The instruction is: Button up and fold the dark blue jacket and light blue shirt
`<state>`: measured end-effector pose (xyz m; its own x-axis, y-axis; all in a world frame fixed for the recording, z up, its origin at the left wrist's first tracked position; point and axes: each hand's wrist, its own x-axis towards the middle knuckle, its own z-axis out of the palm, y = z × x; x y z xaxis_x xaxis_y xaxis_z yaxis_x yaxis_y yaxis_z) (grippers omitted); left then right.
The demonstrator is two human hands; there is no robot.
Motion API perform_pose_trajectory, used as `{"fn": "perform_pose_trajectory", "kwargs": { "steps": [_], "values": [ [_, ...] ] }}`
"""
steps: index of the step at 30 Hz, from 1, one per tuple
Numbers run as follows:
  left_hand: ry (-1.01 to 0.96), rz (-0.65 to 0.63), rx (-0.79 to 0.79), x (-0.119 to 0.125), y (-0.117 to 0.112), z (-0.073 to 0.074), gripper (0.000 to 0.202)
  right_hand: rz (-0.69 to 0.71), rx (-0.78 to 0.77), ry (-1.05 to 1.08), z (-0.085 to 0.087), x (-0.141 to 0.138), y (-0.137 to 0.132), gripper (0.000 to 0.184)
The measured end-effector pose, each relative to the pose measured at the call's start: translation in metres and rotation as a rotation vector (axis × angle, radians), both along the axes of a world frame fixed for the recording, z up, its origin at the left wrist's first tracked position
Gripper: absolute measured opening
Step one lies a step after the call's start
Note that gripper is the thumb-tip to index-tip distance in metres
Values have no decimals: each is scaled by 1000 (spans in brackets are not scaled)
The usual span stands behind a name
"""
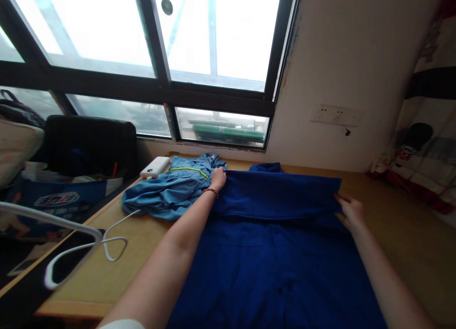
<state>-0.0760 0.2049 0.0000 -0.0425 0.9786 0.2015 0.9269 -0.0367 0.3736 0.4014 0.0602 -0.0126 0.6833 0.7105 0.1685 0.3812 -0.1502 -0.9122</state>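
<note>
Holding a dark blue garment (278, 262) in left hand (218, 178) and right hand (351, 211), with lighter blue jacket (171, 191) beside left hand.

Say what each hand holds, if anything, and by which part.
The left hand holds the dark blue garment by its folded flap, at the far left corner; the right hand, at its right edge.

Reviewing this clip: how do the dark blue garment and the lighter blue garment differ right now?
The dark blue garment is spread wide; the lighter blue garment lies bunched in a smaller heap. The lighter one shows a yellow-green stripe; none shows on the dark one. The left hand and right hand hold the dark one, while neither appears to grip the lighter. Both are on the table.
</note>
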Motion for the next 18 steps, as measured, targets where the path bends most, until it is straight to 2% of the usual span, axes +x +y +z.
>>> {"fn": "perform_pose_trajectory", "kwargs": {
  "steps": [2,4,6,8,10,11,14,18],
  "values": [
    [0,89,46,9,-3,-7,38,-76,-158,-225,-4,0,8,37],
    [43,96,142,21,-12,-16,49,-83,-221,-554,-7,-11,13,45],
    [123,-30,248,32,-23,-26,53,28,-131,-836,-11,-30,15,50],
    [197,-227,260,37,-33,-37,52,211,-70,-1003,-18,-51,14,52],
    [234,-346,180,34,-39,-47,53,322,-156,-1053,-29,-64,12,54],
    [241,-354,134,29,-40,-51,55,332,-244,-1040,-36,-67,10,55],
    [236,-242,46,9,-39,-56,61,261,-483,-913,-55,-58,5,58],
    [209,-121,10,-14,-39,-53,61,262,-536,-807,-63,-39,1,62]
  ]
}}
